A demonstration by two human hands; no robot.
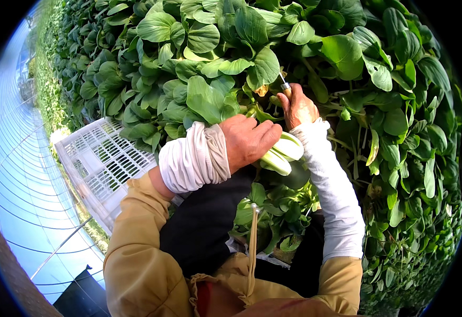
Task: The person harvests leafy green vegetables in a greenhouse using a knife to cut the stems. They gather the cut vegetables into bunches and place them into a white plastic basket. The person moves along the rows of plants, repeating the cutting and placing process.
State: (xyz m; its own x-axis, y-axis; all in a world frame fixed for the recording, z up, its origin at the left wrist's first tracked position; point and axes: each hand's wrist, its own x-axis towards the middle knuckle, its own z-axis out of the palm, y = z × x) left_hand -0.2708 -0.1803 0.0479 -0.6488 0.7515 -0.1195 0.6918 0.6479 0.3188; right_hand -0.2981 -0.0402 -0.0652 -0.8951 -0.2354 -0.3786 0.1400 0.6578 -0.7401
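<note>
My left hand (249, 136) is closed around a bok choy, its pale green stalks (281, 153) sticking out beneath my fingers toward my right forearm. Broad green leaves lie just beyond the knuckles; which belong to the held plant I cannot tell. In my right hand (301, 106) is a small knife (286, 88) with a wooden handle and a metal ferrule. Its blade points away from me among the leaves, and the tip is hidden. Close by the blade hangs a withered yellow-brown leaf (261, 90). Both wrists wear white sleeve covers.
Dense growing bok choy (203, 35) spreads ahead and along the right side. A white plastic crate (108, 158) with slotted walls stands tilted at my left. More leafy greens (282, 206) lie low between my legs. Far left runs a film-covered greenhouse wall (21, 190) with hoops.
</note>
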